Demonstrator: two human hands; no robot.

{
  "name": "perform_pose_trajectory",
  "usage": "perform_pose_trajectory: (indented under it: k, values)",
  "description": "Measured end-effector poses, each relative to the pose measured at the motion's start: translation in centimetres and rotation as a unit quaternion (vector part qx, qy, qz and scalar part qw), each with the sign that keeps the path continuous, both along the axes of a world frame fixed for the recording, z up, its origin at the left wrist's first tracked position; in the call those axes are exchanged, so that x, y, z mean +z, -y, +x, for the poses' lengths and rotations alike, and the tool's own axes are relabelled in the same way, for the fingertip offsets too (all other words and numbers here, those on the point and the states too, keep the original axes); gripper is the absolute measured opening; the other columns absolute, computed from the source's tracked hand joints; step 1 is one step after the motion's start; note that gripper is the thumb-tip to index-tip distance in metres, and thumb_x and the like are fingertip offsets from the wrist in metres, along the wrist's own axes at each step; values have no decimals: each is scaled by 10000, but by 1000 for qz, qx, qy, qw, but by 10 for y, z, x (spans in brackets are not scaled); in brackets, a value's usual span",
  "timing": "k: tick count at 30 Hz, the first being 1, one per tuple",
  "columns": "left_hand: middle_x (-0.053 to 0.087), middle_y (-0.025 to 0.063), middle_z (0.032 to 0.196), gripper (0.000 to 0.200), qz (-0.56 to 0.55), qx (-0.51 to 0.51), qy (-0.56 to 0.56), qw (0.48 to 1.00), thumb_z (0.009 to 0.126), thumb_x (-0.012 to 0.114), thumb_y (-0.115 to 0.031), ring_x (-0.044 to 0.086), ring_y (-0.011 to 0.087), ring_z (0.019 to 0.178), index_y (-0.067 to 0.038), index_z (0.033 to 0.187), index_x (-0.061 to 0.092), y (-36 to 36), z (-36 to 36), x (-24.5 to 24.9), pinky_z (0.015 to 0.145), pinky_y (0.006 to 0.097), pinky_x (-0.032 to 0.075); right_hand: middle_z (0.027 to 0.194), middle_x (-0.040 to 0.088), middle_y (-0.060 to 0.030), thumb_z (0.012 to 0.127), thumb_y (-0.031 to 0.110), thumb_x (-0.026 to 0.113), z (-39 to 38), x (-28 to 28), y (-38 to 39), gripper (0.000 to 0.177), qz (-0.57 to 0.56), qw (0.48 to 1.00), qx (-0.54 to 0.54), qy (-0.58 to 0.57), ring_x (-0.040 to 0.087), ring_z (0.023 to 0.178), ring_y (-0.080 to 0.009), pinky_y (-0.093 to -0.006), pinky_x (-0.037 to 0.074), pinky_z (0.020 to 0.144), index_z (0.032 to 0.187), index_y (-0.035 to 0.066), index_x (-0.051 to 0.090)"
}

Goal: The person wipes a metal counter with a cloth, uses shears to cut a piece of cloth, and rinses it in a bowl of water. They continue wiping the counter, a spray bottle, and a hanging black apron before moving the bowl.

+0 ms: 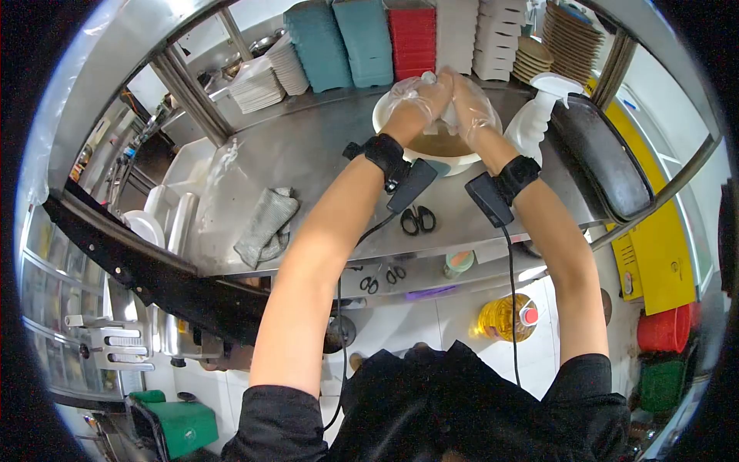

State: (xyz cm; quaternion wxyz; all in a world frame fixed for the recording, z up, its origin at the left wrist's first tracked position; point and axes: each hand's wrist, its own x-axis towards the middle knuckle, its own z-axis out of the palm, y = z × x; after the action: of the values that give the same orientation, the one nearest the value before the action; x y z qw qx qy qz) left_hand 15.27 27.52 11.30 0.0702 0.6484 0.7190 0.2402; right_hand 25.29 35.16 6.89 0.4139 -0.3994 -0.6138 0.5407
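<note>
Both my hands wear loose, clear plastic gloves and meet over the far side of a white bowl [462,163] of cloudy brownish liquid. My left hand [422,94] is closed, its fingers pressed in toward the other hand. My right hand [468,100] leans against it from the right, also closed. Something whitish shows between and below them, but I cannot make out whether it is a held thing or bunched glove plastic. A white spray bottle [533,119] stands right of the bowl. Black-handled scissors [418,221] lie in front of it.
A grey cloth [268,223] lies on the steel counter [323,146] at left. Stacked teal trays [322,46], red trays [412,42] and brown plates [571,42] line the back. A dark tray [604,158] leans at right. An oil jug [508,317] stands on the floor.
</note>
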Motion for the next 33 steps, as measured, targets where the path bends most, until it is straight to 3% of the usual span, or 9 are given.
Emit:
perform_pose_trajectory:
  k: [8, 11, 13, 17, 20, 23, 26, 32, 33]
  values:
    - [679, 215, 1164, 446, 86, 5, -144, 986, 1044, 242, -307, 648, 401, 1094, -20, 1188, 552, -16, -6, -21, 949, 508, 495, 1215, 594, -119, 955, 480, 441, -2, 4, 9, 523, -46, 999, -30, 2, 572, 1050, -269, -461, 506, 748, 1236, 69, 601]
    - [680, 227, 1151, 386, 46, 13, -136, 990, 1037, 289, -256, 667, 396, 1060, -2, 1181, 542, -17, -6, -22, 900, 507, 525, 1282, 617, -232, 959, 514, 438, -4, -14, -10, 589, 144, 986, -24, 79, 614, 1079, -432, -481, 461, 962, 1189, 8, 632]
    - [684, 237, 1130, 343, 74, 29, -232, 970, 1023, 338, -228, 681, 403, 1018, 9, 1168, 539, -13, -3, -26, 853, 512, 540, 1289, 607, -248, 956, 519, 422, 0, 4, 9, 602, 50, 991, -50, 118, 579, 1122, -466, -481, 421, 999, 1162, -5, 636]
    - [692, 245, 1092, 327, 101, 23, -217, 971, 1014, 365, -210, 688, 412, 989, 17, 1177, 533, -22, -8, -39, 835, 505, 543, 1164, 609, -161, 945, 485, 427, 4, -9, -10, 532, 97, 982, -36, 159, 590, 970, -286, -452, 504, 732, 1159, 24, 583]
    - [697, 263, 1043, 327, 105, 31, -192, 975, 1010, 371, -202, 691, 427, 960, 26, 1187, 523, -27, -11, -47, 826, 505, 542, 1131, 614, -156, 935, 486, 426, 2, -16, -19, 533, 190, 955, -19, 227, 581, 944, -290, -466, 497, 739, 1114, 9, 580]
    - [698, 276, 1007, 335, 85, 37, -68, 993, 1005, 375, -190, 694, 426, 947, 35, 1213, 511, -32, -14, -50, 828, 507, 540, 1141, 607, -155, 926, 494, 442, -1, -13, -11, 534, 75, 984, -59, 151, 575, 953, -285, -475, 494, 756, 1139, 22, 575]
    - [694, 284, 1018, 358, 111, 30, -197, 974, 1003, 375, -189, 694, 431, 940, 47, 1239, 502, -24, -10, -49, 827, 511, 539, 1184, 602, -150, 932, 522, 446, 0, -14, -9, 573, 73, 988, -31, 135, 571, 995, -294, -495, 492, 792, 1193, 27, 568]
    - [673, 305, 1094, 409, 82, 55, -143, 985, 1028, 312, -196, 655, 450, 1048, 47, 1315, 473, -32, -14, -63, 924, 505, 501, 1441, 487, -158, 947, 610, 438, -5, -26, -15, 752, -23, 990, -28, 133, 528, 1173, -341, -544, 483, 893, 1455, 56, 454]
    - [672, 297, 1113, 442, 38, 65, -49, 996, 1042, 287, -230, 644, 440, 1084, 45, 1338, 468, -31, -16, -59, 958, 484, 487, 1493, 426, -160, 947, 624, 440, -5, -28, -13, 775, -35, 993, -10, 113, 501, 1228, -350, -542, 484, 919, 1494, 76, 401]
